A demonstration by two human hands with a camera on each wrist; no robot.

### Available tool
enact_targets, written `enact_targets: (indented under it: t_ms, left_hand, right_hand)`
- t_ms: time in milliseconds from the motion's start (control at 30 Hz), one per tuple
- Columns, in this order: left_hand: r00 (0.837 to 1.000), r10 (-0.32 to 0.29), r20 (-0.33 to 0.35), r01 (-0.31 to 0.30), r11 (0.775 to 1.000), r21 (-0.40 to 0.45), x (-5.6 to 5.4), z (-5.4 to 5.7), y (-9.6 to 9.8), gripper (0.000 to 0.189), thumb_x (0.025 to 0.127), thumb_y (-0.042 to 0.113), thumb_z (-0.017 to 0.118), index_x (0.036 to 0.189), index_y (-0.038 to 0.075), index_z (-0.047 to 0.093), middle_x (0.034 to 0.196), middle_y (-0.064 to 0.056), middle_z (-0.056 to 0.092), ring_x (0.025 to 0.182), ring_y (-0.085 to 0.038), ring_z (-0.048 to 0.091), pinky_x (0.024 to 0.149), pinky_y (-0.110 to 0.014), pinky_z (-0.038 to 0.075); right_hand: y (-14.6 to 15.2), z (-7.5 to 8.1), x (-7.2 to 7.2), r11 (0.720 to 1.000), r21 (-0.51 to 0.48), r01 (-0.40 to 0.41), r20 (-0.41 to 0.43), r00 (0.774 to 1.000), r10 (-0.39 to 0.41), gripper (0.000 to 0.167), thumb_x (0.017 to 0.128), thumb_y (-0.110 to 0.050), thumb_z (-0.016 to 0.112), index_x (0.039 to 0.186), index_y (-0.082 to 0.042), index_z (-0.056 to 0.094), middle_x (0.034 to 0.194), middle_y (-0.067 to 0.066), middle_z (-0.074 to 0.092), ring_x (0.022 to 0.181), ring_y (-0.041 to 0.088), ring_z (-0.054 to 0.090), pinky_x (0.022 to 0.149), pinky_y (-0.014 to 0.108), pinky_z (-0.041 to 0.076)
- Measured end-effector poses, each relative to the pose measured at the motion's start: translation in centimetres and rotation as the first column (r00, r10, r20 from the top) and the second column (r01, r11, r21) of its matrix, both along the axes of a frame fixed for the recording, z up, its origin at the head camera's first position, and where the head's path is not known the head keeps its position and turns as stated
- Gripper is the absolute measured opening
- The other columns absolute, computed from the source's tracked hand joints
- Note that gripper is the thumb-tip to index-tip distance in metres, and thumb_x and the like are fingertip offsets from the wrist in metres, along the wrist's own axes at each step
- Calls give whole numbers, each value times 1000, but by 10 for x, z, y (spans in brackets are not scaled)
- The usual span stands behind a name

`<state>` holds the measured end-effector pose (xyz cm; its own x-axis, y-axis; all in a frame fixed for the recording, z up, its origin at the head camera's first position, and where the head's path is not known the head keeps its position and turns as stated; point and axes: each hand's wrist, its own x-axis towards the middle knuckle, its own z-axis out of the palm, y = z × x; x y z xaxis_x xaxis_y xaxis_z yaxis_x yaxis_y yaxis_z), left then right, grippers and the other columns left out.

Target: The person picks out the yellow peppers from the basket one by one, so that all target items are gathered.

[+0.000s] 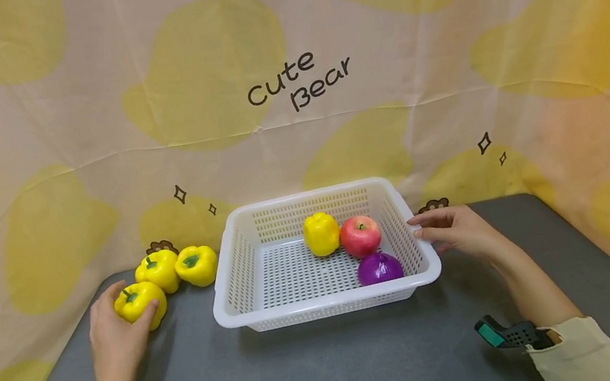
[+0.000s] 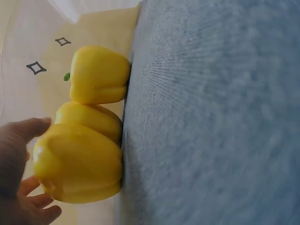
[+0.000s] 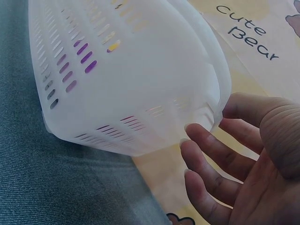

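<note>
My left hand [image 1: 118, 338] curves round the nearest yellow bell pepper [image 1: 140, 305], thumb on its right side and fingers on its left. In the left wrist view that bell pepper [image 2: 77, 164] stands at the dark tabletop, thumb tip at its edge. Two more yellow bell peppers [image 1: 157, 272] [image 1: 197, 266] sit just behind it. My right hand [image 1: 462, 232] pinches the right rim of a white plastic basket [image 1: 325, 304]. Inside the basket are a yellow bell pepper [image 1: 321, 234], a red apple [image 1: 360, 236] and a purple onion [image 1: 379, 268], all toward the right side.
The basket stands on a dark grey table [image 1: 324, 371], near its back edge. A patterned cloth [image 1: 213, 84] with "Cute Bear" lettering hangs behind and round the sides. Black straps sit on both wrists.
</note>
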<state>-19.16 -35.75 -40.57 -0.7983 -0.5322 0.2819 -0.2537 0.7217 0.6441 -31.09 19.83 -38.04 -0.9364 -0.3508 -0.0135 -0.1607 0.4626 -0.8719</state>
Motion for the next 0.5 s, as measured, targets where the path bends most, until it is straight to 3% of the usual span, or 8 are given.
enact_targets:
  t_ms: [233, 500]
  left_hand:
    - [986, -34, -163, 34, 999, -3, 9, 39, 20, 68, 93, 24, 71, 153, 10, 42, 153, -22, 45, 142, -44, 38, 116, -64, 31]
    - [973, -143, -180, 150, 988, 26, 17, 70, 50, 68, 96, 36, 66, 155, 15, 40, 158, -15, 43, 144, -43, 37, 114, -67, 31]
  right_hand:
    - [1, 1, 0, 1000, -1, 3, 3, 1000, -3, 49, 96, -31, 68, 135, -2, 63, 132, 23, 63, 101, 21, 70, 82, 42, 62]
    - [0, -2, 0, 1000, -15, 14, 20, 1000, -14, 50, 96, -32, 69, 135, -2, 63, 133, 23, 62, 104, 22, 70, 85, 45, 61]
